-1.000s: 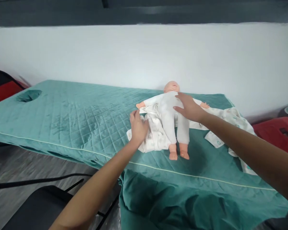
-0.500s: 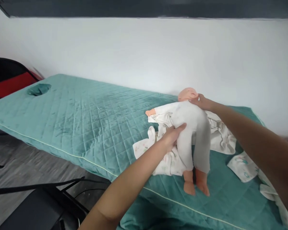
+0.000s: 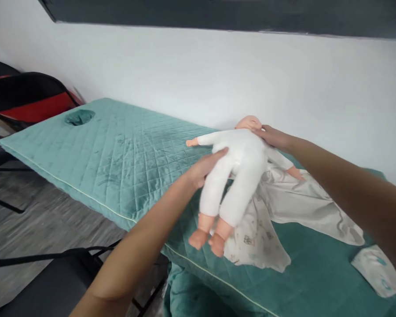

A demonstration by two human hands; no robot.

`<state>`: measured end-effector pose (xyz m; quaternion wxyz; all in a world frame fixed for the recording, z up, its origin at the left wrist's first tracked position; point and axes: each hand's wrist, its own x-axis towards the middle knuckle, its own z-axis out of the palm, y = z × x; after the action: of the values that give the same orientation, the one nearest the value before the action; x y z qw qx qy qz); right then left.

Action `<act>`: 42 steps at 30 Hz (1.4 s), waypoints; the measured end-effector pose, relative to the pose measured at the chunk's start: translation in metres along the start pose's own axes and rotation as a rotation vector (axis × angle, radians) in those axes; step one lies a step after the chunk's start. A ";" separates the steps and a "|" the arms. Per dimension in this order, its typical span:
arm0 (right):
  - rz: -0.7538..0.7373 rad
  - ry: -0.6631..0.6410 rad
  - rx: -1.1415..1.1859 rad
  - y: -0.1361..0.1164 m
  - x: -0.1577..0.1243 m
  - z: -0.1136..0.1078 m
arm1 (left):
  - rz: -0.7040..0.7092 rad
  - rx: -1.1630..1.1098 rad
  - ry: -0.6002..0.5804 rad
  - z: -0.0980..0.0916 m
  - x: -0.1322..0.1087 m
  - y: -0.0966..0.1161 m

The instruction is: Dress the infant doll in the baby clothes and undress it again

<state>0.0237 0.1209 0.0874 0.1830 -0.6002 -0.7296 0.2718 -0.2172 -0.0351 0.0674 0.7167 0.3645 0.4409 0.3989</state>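
Note:
A baby doll (image 3: 240,169) in a white one-piece suit hangs lifted above a teal quilted massage bed (image 3: 119,154), feet pointing toward me. My left hand (image 3: 206,166) cups under its hip and back, fingers wrapped against the suit. My right hand (image 3: 272,135) supports the doll at the neck, just below its head (image 3: 247,122). A pale printed cloth (image 3: 284,211) lies spread on the bed beneath the doll and to its right.
A small folded printed cloth (image 3: 378,270) lies at the bed's right end. The bed has a face hole (image 3: 79,117) at its far left. A white wall runs behind. Black and red chairs (image 3: 33,99) stand at left; a dark chair (image 3: 53,284) sits below the near edge.
The doll lay flat on the cloth a second ago; both hands have since slid under it and raised it off the bed, carrying it slightly leftward. The cloth stays on the bed.

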 end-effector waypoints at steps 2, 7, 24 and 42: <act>0.034 -0.062 0.102 -0.025 0.017 0.028 | -0.013 0.056 0.077 -0.037 -0.002 0.007; -0.140 -0.057 0.152 -0.070 0.054 0.085 | 0.062 0.145 0.384 -0.102 -0.004 0.014; -0.020 -0.055 -0.230 0.029 0.029 0.078 | 0.376 0.829 0.802 -0.112 -0.015 0.005; -0.258 -0.152 -0.397 0.090 -0.175 -0.037 | 0.671 1.145 -0.158 0.146 -0.029 -0.115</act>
<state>0.1523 -0.0317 0.0714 0.0394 -0.5040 -0.8511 0.1416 -0.0624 -0.1341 0.0272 0.2771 0.8329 0.3920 0.2753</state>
